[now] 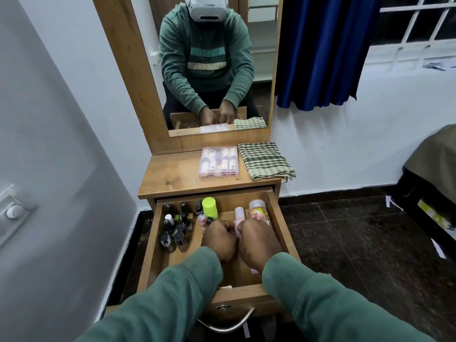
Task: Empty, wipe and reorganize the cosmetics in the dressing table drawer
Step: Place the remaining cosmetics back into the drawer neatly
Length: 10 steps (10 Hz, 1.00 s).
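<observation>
a: where were the hands?
b: both in the open drawer (281, 219), left hand (219, 239) and right hand (259, 240) touching.
a: fingers?
b: curled; grip unclear. small bottles (176, 229) stood at ten o'clock.

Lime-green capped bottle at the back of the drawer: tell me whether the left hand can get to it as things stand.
Probably yes. The lime-green capped bottle stands upright just beyond the left hand, its cap clear above the small bottles to its left, and the drawer is open.
</observation>
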### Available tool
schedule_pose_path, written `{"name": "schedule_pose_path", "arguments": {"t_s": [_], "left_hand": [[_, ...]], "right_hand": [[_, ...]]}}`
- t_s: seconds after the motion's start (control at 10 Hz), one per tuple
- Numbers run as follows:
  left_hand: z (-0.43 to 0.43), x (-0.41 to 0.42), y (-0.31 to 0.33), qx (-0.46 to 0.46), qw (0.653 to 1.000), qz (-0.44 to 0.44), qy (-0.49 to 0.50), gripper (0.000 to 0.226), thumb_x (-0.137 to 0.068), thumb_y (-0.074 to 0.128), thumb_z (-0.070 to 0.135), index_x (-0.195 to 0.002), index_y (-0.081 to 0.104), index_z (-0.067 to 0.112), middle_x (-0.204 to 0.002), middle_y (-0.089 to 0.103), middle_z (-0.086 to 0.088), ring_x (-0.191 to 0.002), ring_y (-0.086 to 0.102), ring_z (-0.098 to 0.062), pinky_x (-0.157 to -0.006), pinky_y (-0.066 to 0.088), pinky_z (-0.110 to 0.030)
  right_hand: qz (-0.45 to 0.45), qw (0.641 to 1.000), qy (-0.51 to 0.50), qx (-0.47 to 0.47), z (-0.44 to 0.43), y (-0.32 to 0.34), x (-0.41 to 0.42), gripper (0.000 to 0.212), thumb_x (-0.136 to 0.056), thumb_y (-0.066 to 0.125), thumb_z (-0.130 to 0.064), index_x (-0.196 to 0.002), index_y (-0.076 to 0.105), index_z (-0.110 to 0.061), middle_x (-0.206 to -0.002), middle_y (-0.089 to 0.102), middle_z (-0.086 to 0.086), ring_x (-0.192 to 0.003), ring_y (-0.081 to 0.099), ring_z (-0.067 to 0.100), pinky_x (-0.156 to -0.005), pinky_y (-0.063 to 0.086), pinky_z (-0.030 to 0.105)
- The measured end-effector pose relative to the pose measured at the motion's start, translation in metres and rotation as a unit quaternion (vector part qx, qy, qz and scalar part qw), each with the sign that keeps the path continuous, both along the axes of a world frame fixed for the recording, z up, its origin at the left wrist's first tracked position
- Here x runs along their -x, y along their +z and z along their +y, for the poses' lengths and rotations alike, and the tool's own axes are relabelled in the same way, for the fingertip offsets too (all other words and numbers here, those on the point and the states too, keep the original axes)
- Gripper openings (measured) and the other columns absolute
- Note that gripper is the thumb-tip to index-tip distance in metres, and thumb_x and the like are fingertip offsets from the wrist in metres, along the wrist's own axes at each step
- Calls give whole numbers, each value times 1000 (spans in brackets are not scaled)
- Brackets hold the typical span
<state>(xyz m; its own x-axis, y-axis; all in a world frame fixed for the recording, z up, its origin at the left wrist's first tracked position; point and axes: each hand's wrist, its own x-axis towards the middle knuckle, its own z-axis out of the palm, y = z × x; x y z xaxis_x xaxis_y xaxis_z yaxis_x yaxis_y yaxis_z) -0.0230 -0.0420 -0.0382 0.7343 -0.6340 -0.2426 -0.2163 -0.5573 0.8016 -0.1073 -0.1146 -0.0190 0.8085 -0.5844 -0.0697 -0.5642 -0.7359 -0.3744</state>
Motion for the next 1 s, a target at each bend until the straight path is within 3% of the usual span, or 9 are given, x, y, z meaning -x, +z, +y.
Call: {"name": "schedule_pose_path", "arguments": {"t_s": [0.2, 0.3, 0.4, 0.5, 0.6, 0.7, 0.8, 0.9, 1.0], "left_hand": [[1, 3, 2, -4, 1000, -6, -10, 32, -93, 59, -1, -113, 77, 17, -106, 77, -2, -100, 69, -21, -94, 58, -45], [3, 7, 6, -23, 999, -37, -14, 27, -93, 60, 2, -109, 78, 15, -103, 77, -4, -100, 69, -23, -94, 57, -44], [7, 10, 16, -35, 995, -96, -11, 23, -92, 60, 6, -104, 78, 14, -102, 76, -6, -98, 68, -24, -91, 55, -36], [14, 16, 32, -9, 989, -148, -8, 24, -93, 59, 11, -107, 78, 16, -105, 77, -8, -99, 69, -25, -82, 49, -25], [22, 18, 45, 24, 984, -179, -1, 29, -94, 56, 10, -114, 77, 16, -111, 77, -6, -103, 69, -22, -80, 43, -20], [22, 8, 61, 70, 983, -168, 25, 29, -92, 57, 3, -105, 78, 20, -100, 77, -1, -93, 69, -18, -77, 47, -19], [19, -7, 78, 121, 982, -131, 62, 24, -95, 58, 3, -101, 75, 19, -94, 75, 0, -90, 69, -20, -85, 58, -33], [13, -29, 94, 169, 971, -135, 104, 19, -97, 62, 8, -101, 73, 23, -95, 73, 5, -91, 69, -16, -78, 58, -32], [3, -62, 108, 162, 960, -181, 140, 18, -94, 63, 10, -101, 70, 25, -92, 68, 9, -90, 66, -15, -65, 43, -16]], "right_hand": [[8, 1000, -2, 13, 0, -4, -1, 19, -99, 53, -10, -108, 69, -4, -81, 39, 7, -106, 66, 36, -89, 54, 37], [16, 1000, 8, 24, 1, -2, 0, 19, -98, 54, -10, -107, 69, -5, -69, 26, 7, -105, 66, 36, -87, 53, 37], [-12, 999, -6, 32, 0, 1, 0, 17, -95, 58, -13, -109, 67, -9, -83, 41, 6, -104, 66, 35, -81, 55, 38], [-64, 997, -29, 28, 7, 15, 4, 17, -91, 62, -13, -106, 62, -19, -98, 44, 1, -97, 65, 31, -64, 53, 35], [-148, 989, -30, 2, 5, 19, 8, 21, -98, 52, -15, -93, 72, -18, -88, 52, 0, -89, 70, 26, -86, 56, 34], [-203, 975, -76, -58, -6, 31, 6, 26, -99, 58, -18, -117, 76, -18, -116, 73, 6, -105, 70, 22, -93, 53, 28], [-245, 962, -83, -89, -17, 54, -3, 36, -95, 63, -12, -129, 72, -17, -124, 75, 4, -116, 68, 20, -105, 53, 35], [-269, 955, -89, -87, -34, 80, -22, 38, -93, 64, -11, -130, 71, -15, -129, 73, 3, -118, 67, 20, -103, 50, 30], [-249, 960, -104, -71, -55, 99, -45, 37, -92, 65, -11, -128, 72, -14, -127, 73, 5, -115, 67, 25, -96, 49, 29]]}}
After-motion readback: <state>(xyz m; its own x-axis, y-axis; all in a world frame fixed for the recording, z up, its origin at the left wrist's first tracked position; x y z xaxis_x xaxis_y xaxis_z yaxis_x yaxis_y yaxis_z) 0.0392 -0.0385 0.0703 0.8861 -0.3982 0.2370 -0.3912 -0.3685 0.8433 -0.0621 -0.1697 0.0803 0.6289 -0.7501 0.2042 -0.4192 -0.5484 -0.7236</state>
